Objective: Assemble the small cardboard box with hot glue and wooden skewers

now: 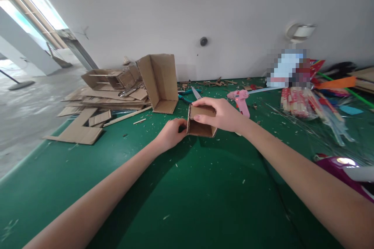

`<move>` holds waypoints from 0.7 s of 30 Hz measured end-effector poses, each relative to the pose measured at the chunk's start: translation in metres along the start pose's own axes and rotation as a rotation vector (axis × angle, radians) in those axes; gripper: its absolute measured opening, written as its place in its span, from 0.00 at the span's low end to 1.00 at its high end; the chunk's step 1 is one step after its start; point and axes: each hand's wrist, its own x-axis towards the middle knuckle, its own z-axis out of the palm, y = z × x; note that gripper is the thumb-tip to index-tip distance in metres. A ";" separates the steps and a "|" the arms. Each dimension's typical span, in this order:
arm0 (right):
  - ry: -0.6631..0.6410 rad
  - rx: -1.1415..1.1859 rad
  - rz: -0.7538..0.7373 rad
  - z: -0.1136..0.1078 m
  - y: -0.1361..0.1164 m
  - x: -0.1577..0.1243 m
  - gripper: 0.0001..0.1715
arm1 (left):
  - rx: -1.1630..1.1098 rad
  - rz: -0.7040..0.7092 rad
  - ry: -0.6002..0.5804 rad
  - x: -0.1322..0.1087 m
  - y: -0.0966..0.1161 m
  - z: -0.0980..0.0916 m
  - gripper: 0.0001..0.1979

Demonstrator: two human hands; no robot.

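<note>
A small open-sided cardboard box point(201, 129) is between my two hands, just above or on the green table. My right hand point(220, 114) grips it from above, thumb along the top panel and fingers over the far edge. On its left side, my left hand point(172, 134) pinches the box wall, fingers partly hidden behind it. Right behind the box lie scissors point(196, 93) with the blade showing. A pink hot glue gun point(242, 101) stands just beyond my right hand. To the left of the scissors, a taller folded cardboard piece point(160, 81) stands upright.
Cardboard sheets point(108, 97) are stacked at the left, with an L-shaped cutout point(78, 128) in front. Wrapped sticks point(300, 103) and clear plastic lie at the right, near a purple object point(339, 163). Scraps dot the green table point(187, 202); a white wall point(233, 15) rises behind.
</note>
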 end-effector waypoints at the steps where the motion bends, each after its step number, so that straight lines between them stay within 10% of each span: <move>1: -0.005 0.000 0.001 -0.001 0.001 0.000 0.24 | 0.001 0.009 -0.009 0.000 -0.001 0.000 0.07; 21: -0.230 -0.064 -0.156 -0.008 -0.003 -0.001 0.33 | -0.034 0.072 -0.016 -0.003 -0.006 -0.001 0.10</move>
